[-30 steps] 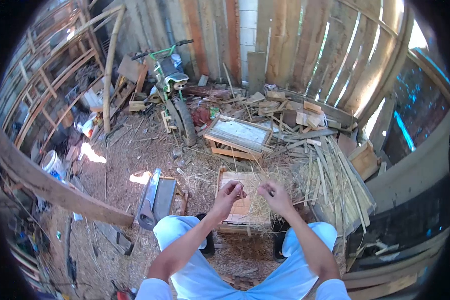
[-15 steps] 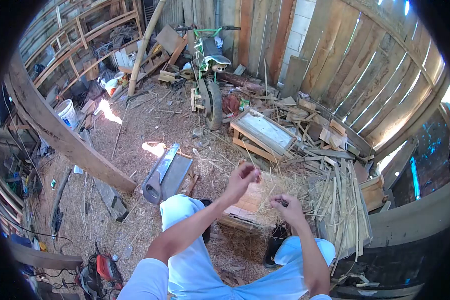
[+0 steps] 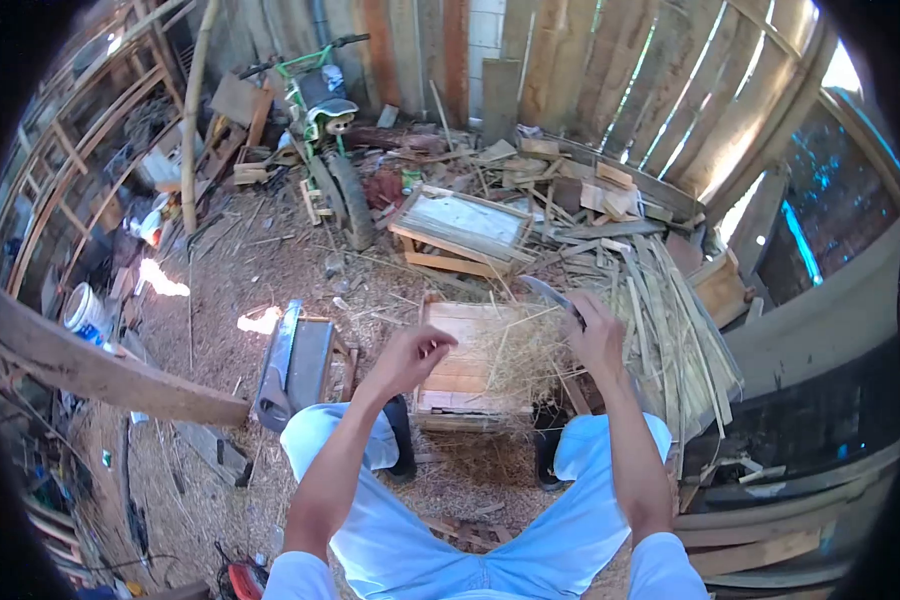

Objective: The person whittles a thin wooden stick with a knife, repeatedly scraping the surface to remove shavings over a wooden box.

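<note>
My right hand [image 3: 597, 332] is wrapped around the dark handle of a knife [image 3: 544, 293], whose blade points up and to the left. Below that hand lies a heap of thin straw-like strips [image 3: 530, 360]. They cover the right part of a low wooden slatted bench [image 3: 454, 375] between my knees. Over the bench's left edge hovers my left hand [image 3: 413, 360], its fingers curled and pinched together. Whatever those fingers hold, if anything, is too small to make out.
A handsaw [image 3: 285, 365] rests on a small dark-topped stool [image 3: 311, 362] at left. Beyond the bench stands a wooden frame [image 3: 460, 228]. Scrap wood [image 3: 600, 190] and long strips [image 3: 675, 330] pile up at right. A motorbike [image 3: 325, 130] is at the back, a wooden beam [image 3: 110, 360] at left.
My view has swung to the right. My right hand has risen and the knife blade now shows clearly. My left hand has moved left, away from the right hand and the straw.
</note>
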Demonstrator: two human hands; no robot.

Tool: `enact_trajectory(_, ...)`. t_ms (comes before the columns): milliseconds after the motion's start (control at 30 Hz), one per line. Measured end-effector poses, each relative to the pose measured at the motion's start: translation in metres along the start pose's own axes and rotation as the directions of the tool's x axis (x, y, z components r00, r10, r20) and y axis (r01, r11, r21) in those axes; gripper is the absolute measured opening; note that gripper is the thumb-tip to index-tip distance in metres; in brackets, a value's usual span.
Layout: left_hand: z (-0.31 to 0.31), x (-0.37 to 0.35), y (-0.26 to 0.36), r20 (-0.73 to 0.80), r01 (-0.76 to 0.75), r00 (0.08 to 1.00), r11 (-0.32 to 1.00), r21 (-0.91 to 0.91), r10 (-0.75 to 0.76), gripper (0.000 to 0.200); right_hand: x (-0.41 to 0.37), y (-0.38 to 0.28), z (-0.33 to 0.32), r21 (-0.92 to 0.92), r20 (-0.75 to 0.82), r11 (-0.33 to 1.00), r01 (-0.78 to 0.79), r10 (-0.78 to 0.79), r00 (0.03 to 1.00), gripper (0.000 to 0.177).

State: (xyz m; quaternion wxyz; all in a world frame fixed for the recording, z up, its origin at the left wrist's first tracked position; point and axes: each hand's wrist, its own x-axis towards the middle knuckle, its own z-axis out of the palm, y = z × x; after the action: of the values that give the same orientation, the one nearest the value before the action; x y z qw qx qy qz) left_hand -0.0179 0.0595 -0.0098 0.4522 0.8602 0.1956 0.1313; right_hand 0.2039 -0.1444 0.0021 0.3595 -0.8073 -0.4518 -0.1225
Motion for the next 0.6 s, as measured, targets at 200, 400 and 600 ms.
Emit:
enact_trajectory(200,0.027,-0.002,0.014,0.375,0.189,0.925,0.925,-0.33,-0.055,0.017,0.008,0.001,-0.002,-0.034,-0.09,0.994,0.107,-0.11,0.99,0.035)
enact_trajectory(400,0.04,0.009,0.003,0.284,0.223,0.957,0.769,-0.599,-0.057,0.018,0.004,-0.026,-0.01,0.087,-0.279,0.993,0.076,-0.049,0.959,0.055)
enact_trajectory(600,0.039,0.012,0.0,0.227,0.235,0.969,0.625,-0.745,-0.094,0.021,0.003,0.002,-0.01,0.024,-0.284,0.973,0.228,-0.212,0.935,0.061)
